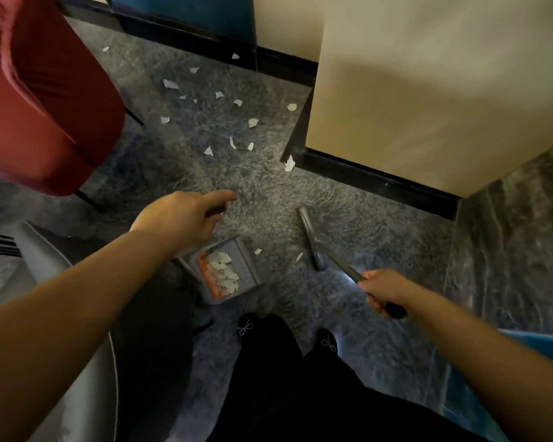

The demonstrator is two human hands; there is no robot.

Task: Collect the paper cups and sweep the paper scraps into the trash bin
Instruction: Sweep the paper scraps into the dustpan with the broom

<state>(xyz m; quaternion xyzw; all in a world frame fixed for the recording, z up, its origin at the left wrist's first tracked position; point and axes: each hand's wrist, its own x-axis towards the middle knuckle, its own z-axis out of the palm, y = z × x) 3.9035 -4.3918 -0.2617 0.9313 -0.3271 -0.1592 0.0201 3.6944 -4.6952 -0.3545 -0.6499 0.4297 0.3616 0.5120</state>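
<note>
Sweeping is the step in hand, judged from the half-loaded dustpan and the litter left on the carpet. At the far left a red chair (42, 100) stands over the grey carpet (268, 193), with a grey rounded object, possibly the trash bin, (45, 260) seen below it at the frame's edge; what it is cannot be told for certain. The left hand (182, 218) is held above the dustpan (224, 272), fingers curled round a dark stalk that seems to be the pan's upright handle, forefinger stretched forward. A heap of white scraps is gathered in the pan against its orange comb. Two stray scraps (258, 251) lie just beside the pan's open lip, toward the broom head (310, 237), which rests on the carpet slightly apart from the pan. The broom's shaft is gripped firmly by the right hand (382, 291). Farther off, many paper scraps (233, 122) are scattered between the chair and the cream cabinet (428, 106). No paper cups are seen. Next, the broom probably needs to be reached out to the far scraps, which would be drawn back toward the pan's lip while the pan is kept steady.
</note>
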